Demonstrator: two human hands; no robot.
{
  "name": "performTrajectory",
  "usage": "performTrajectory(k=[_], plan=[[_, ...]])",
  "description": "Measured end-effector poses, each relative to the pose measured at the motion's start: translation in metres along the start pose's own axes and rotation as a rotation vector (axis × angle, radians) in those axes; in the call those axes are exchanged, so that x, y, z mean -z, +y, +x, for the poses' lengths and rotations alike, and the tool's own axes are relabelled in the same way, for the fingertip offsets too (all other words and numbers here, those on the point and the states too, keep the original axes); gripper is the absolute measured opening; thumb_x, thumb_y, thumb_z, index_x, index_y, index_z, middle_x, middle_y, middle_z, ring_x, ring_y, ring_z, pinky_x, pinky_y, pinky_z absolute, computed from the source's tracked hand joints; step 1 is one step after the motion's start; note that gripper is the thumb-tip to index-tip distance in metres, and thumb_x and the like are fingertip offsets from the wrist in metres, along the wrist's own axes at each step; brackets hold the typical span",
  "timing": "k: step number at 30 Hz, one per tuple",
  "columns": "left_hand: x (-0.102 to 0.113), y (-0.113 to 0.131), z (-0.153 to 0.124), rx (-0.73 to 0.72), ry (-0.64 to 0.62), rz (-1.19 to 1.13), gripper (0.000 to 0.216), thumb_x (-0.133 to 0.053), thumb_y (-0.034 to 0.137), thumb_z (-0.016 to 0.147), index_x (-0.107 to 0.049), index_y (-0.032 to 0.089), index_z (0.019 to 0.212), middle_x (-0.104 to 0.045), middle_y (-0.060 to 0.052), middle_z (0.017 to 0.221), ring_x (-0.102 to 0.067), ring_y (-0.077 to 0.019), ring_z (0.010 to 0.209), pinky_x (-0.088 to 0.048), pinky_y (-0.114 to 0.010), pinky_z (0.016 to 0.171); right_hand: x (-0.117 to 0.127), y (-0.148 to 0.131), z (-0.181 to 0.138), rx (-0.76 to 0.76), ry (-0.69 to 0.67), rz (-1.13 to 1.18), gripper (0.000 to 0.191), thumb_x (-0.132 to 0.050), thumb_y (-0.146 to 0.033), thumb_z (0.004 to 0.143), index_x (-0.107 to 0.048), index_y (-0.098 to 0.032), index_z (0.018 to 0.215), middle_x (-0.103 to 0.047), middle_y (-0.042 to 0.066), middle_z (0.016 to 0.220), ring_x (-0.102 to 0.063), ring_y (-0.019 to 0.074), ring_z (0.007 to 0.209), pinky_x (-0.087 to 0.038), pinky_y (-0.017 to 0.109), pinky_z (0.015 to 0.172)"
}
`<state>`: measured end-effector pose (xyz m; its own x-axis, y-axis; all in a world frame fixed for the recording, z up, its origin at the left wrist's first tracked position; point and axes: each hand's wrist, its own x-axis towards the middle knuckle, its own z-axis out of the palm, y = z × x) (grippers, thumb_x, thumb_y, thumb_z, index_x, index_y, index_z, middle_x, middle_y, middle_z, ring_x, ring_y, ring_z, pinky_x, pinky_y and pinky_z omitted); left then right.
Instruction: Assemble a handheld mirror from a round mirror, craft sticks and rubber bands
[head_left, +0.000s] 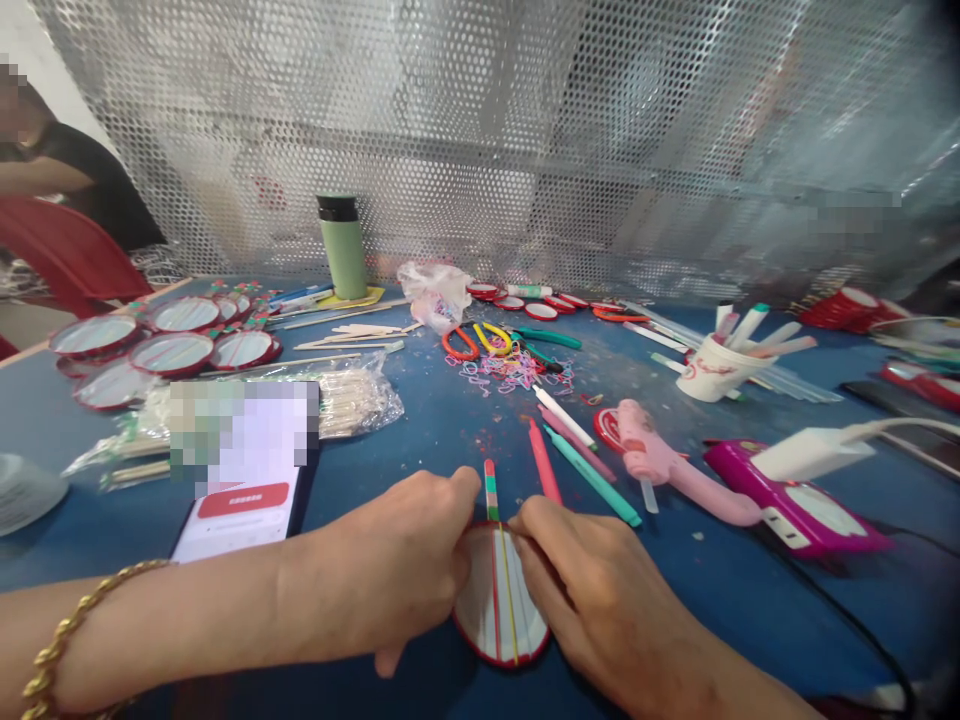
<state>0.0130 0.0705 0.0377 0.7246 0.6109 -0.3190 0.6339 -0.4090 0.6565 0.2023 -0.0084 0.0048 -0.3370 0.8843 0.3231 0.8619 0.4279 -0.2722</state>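
Note:
Between my hands is a small round disc [504, 620] with a white face and a red rim. Red and yellow strands run across it lengthwise, and a flat stick [490, 482] with red, green and white bands sticks out at its far end. My left hand [409, 560], fingers curled in, grips the disc's left edge near the stick. My right hand [592, 570] is closed on the opposite edge, thumb and fingers close to the face. The fingertips of both hands are partly hidden. Just beyond lie a coral marker [544, 460] and a teal marker [592, 475].
Left are a lit phone [244, 500], bagged sticks [352, 395] and stacked red-rimmed discs [172, 352]. A green bottle [343, 250], pliers [461, 343] and small coloured bands [510, 368] lie farther back. Right: a pink glue gun [660, 460], marker cup [712, 370], magenta power strip [810, 510].

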Motion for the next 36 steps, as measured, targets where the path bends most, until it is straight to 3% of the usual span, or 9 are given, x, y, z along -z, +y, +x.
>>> performTrajectory(k=[4,8,18,26,36], plan=[[0.003,0.01,-0.001,0.136,-0.097,-0.074,0.015,-0.046,0.024,0.083,-0.048,0.019,0.097,-0.056,0.004,0.05,-0.053,-0.014,0.037,-0.032,-0.023,0.039,0.001,-0.002,0.0,-0.03,-0.009,-0.01,0.02,-0.038,-0.01,0.094,-0.05,-0.019,0.08,-0.058,0.001,0.066,-0.059,0.0147,0.059,-0.033,0.028,0.053],[0.003,0.01,0.002,0.167,-0.131,-0.122,0.013,-0.044,0.022,0.081,-0.045,0.019,0.094,-0.053,0.006,0.047,-0.051,-0.0118,0.034,-0.03,-0.019,0.036,0.002,-0.003,0.001,-0.066,-0.038,-0.008,0.021,-0.038,-0.012,0.095,-0.049,-0.02,0.079,-0.058,0.0,0.066,-0.059,0.0146,0.059,-0.033,0.028,0.054],[0.01,0.013,-0.007,0.163,-0.098,-0.153,0.027,-0.04,0.042,0.089,-0.043,0.018,0.101,-0.058,0.004,0.053,-0.05,-0.0102,0.031,-0.033,-0.017,0.033,0.003,-0.002,0.0,-0.102,-0.009,0.092,0.023,-0.038,-0.019,0.1,-0.053,-0.019,0.083,-0.061,0.0,0.071,-0.061,0.0135,0.062,-0.039,0.026,0.059],[0.014,-0.004,-0.021,0.078,-0.06,-0.258,0.039,-0.036,0.054,0.092,-0.05,0.019,0.1,-0.061,0.003,0.061,-0.053,-0.0092,0.035,-0.036,-0.017,0.036,0.004,-0.001,0.0,-0.022,0.18,0.043,0.021,-0.041,-0.017,0.099,-0.058,-0.018,0.087,-0.063,0.0,0.07,-0.063,0.0125,0.061,-0.044,0.024,0.059],[0.006,0.003,-0.035,0.007,0.013,-0.346,0.035,-0.038,0.048,0.094,-0.054,0.017,0.093,-0.066,0.0,0.076,-0.055,-0.0059,0.039,-0.035,-0.016,0.039,0.017,-0.014,0.001,0.108,0.423,-0.116,0.017,-0.046,-0.012,0.097,-0.06,-0.017,0.09,-0.062,-0.002,0.067,-0.061,0.0111,0.057,-0.042,0.024,0.056]])
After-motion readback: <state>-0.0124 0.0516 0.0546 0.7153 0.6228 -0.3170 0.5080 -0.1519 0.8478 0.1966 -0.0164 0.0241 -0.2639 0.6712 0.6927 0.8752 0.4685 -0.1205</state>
